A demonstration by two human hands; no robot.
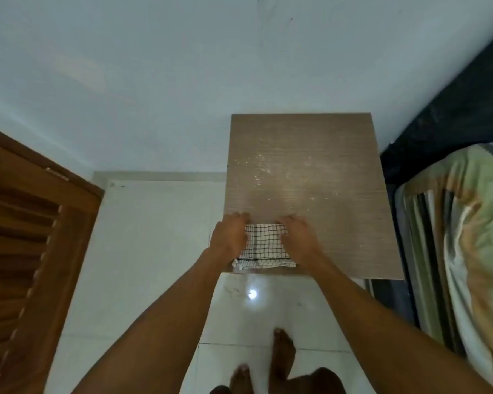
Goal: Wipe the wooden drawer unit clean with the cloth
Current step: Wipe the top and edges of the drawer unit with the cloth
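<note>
Left hand (230, 237) and right hand (300, 237) on cloth (264, 243) atop drawer unit (310, 166), grip indiscernible

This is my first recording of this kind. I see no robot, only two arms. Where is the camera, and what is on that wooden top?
There is no machine: a person works with bare hands, and the one camera sits on their head, looking forward and down. That is why the arms enter from the bottom edge and bare feet show on the white floor. The left hand and right hand rest on either side of a folded checked cloth, which lies at the near edge of the top of the wooden drawer unit. Whether they grip it or only press it is unclear. Pale specks dot the top farther back. A wooden door is on the left, a bed on the right.
</note>
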